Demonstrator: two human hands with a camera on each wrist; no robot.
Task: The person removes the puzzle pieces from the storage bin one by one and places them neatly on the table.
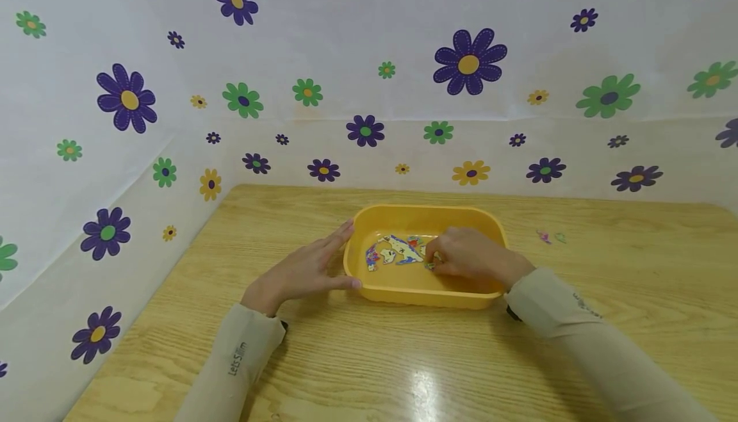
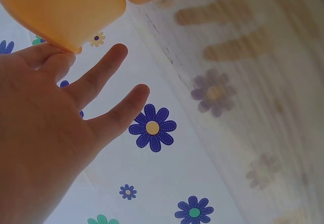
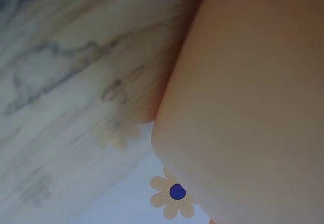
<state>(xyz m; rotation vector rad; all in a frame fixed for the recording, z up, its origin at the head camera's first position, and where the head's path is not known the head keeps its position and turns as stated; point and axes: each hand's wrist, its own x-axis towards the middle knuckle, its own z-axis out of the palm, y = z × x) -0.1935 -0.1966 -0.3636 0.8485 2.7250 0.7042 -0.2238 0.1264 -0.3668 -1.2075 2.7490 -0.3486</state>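
Note:
A yellow plastic tray (image 1: 426,297) sits on the wooden table with flat, patterned cut-out pieces inside. Among them are a long cream-and-blue piece (image 1: 405,250), a small cream piece (image 1: 388,256) and a curved multicoloured piece (image 1: 371,257). My left hand (image 1: 308,269) touches the tray's left side, fingers spread and thumb at the front corner; the left wrist view shows this hand (image 2: 55,107) against the tray from below. Inside the tray, my right hand (image 1: 469,252) reaches down with bent fingers, pinching a small greenish piece (image 1: 429,266) mostly hidden by the fingertips.
On the table to the right of the tray lie a small pink piece (image 1: 544,237) and a pale green piece (image 1: 560,237). A white flower-print cloth (image 1: 346,57) hangs behind the table (image 1: 357,358) and along its left side.

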